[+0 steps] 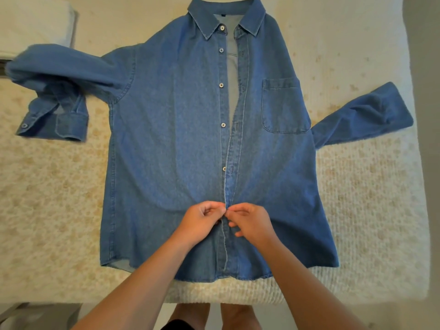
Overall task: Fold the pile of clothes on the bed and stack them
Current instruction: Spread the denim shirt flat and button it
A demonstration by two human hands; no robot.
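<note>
1. Head view, layout: a denim shirt [181, 139] is laid flat, front up, on the bed [371, 210]. Collar is twd the far edge, hem at the near edge. Long axis runs near-to-far, approx. centred btwn the L and R edges.
2. Head view, sleeves: the left sleeve [54, 91] is bent back on itself nr the L edge; the right sleeve [364, 115] is angled out twd the R edge. Neither is folded in yet.
3. Head view, placket: five buttons are seen undone above the hands, w/ the lighter lining exposed btwn the two front edges.
4. Head view, hands: the left hand [202, 222] and right hand [252, 222] are met at the placket low on the shirt, fingers curled, each pinching one front edge. Fingertips are nearly touching. The button itself is hidden; fastened or not cannot be told.
5. Key relation: the work pt lies directly ahead of both hands, on the shirt's centre line; both hands are equally near. The remaining buttons lie further along the axis, twd the collar.
6. Judgement: a fastening step is likely in hand; folding not yet begun.
</note>
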